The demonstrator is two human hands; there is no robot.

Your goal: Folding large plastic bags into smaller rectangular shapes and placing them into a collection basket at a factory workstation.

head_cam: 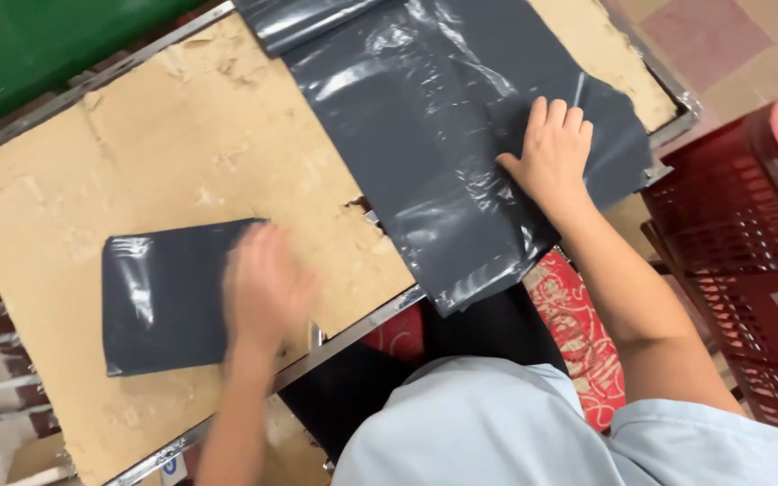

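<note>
Here we see our left hand point(263, 288), blurred, lying flat with the grip apart on the right edge of a small dark grey plastic bag point(168, 297). This bag rests on the worn brown tabletop point(182, 135). Our right hand point(553, 153) presses, fingers spread and holding nothing, on a big pile of grey plastic bags point(425, 117) that hangs over the near edge of the tabletop. A red basket point(740, 234) stands at the right.
</note>
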